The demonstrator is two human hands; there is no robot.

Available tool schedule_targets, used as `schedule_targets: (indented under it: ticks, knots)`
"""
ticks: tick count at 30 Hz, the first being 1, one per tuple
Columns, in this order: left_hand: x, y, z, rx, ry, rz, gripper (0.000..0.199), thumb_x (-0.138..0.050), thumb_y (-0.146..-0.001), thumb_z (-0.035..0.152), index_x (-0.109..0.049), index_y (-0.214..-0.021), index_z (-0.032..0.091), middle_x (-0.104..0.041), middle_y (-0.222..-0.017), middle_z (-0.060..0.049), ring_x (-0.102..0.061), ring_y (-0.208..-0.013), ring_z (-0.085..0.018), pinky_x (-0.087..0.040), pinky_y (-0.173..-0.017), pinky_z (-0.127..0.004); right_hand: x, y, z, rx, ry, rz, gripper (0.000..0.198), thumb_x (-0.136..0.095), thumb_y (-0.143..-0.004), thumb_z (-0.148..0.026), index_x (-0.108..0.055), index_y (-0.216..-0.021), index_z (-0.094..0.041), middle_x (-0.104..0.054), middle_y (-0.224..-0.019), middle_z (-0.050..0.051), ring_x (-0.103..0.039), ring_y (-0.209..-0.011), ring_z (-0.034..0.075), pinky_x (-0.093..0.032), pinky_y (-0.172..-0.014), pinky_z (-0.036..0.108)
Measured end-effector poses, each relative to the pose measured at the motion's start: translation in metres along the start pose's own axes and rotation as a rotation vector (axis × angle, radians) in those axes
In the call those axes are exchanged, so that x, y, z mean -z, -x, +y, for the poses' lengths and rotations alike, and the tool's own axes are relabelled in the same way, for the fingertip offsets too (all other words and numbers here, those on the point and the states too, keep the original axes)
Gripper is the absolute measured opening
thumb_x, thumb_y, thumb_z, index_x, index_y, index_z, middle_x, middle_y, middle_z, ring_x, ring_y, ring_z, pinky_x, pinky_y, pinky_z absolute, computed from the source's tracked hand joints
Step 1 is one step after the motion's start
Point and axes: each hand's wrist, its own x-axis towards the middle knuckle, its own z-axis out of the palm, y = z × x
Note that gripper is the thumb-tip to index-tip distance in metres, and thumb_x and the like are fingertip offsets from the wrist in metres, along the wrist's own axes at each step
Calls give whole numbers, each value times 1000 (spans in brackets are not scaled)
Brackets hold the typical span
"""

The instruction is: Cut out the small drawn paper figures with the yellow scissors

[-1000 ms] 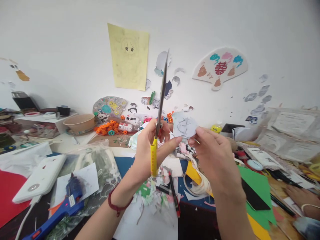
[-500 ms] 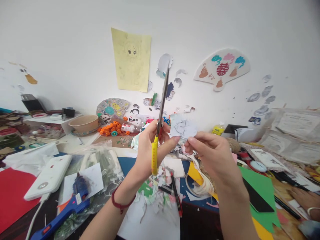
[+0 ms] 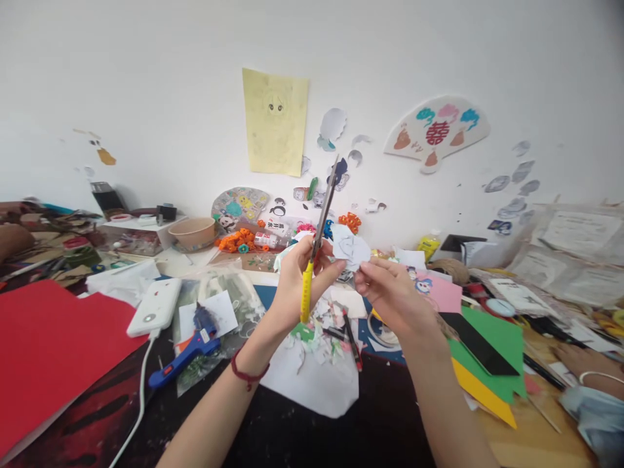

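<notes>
Scissors with a yellow handle (image 3: 307, 292) stand nearly upright in my left hand (image 3: 294, 278), blades pointing up and apparently closed. The fingers of my left hand are wrapped around them. A small white paper cut-out (image 3: 351, 249) with pencil lines is between the two hands. My right hand (image 3: 397, 294) pinches its lower right edge between thumb and fingertips. My left thumb reaches the cut-out's lower left edge; whether it grips the paper I cannot tell. Below the hands, paper scraps (image 3: 319, 348) lie on a white sheet (image 3: 312, 390).
On the left lie a red sheet (image 3: 63, 351), a white power bank (image 3: 155, 305) with a cable and a blue glue gun (image 3: 195, 348). A black phone-like slab (image 3: 480, 344) rests on green paper (image 3: 507, 331) at right. Another person's hand (image 3: 585, 361) is at the right edge.
The view has shifted, showing more of the table's front and the red sheet. The scissors lean slightly more to the right and sit lower against the wall. Both hands keep their holds.
</notes>
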Motion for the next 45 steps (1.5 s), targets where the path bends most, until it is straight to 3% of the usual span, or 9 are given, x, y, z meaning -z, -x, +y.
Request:
schedule_targets:
  ticks: [8, 15, 21, 27, 33, 40, 45]
  knots:
    - [18, 38, -25, 27, -375, 53, 27, -72, -83, 32, -47, -81, 22, -45, -68, 6, -41, -64, -12, -37, -63, -28, 8, 1, 47, -148, -10, -13, 21, -85, -74, -33, -72, -71, -17, -66, -69, -1, -58, -65, 9, -47, -63, 21]
    - [23, 50, -64, 114, -340, 45, 22, -69, -87, 32, -50, -85, 21, -48, -73, 4, -45, -67, -12, -37, -65, -28, 26, -15, 86, -307, -115, -86, 22, -87, -71, -32, -73, -73, -15, -62, -66, -2, -55, -61, 6, -45, -59, 18]
    - [28, 57, -95, 113, -286, 72, 19, -71, -87, 29, -54, -88, 21, -52, -78, 3, -46, -69, -12, -37, -66, -27, 29, -18, 113, -431, -263, -67, 28, -91, -64, -33, -69, -67, -15, -60, -62, -3, -54, -59, 6, -45, -56, 16]
    - [29, 60, -95, 112, -258, 47, 16, -71, -86, 22, -56, -91, 21, -46, -72, 5, -42, -67, -12, -35, -64, -27, 28, -14, 122, -496, -363, -45, 28, -90, -64, -29, -66, -63, -15, -56, -59, -4, -47, -52, 4, -42, -49, 16]
    - [27, 65, -95, 104, -258, 36, 17, -70, -86, 20, -54, -93, 21, -49, -78, 4, -45, -70, -11, -37, -66, -27, 29, -11, 125, -503, -398, -69, 24, -89, -66, -28, -69, -64, -15, -56, -58, -4, -44, -50, 4, -42, -50, 16]
    - [24, 70, -95, 168, -242, 68, 24, -74, -83, 26, -50, -84, 22, -45, -74, 4, -43, -67, -11, -36, -63, -27, 30, -6, 122, -397, -230, -65, 20, -84, -73, -32, -71, -71, -17, -61, -64, -2, -52, -57, 7, -42, -54, 20]
    - [24, 72, -93, 190, -204, 47, 26, -74, -84, 27, -49, -83, 22, -44, -73, 5, -41, -66, -10, -37, -61, -27, 31, -3, 120, -385, -241, -100, 17, -82, -77, -30, -72, -70, -17, -61, -63, -2, -52, -56, 7, -41, -54, 19]
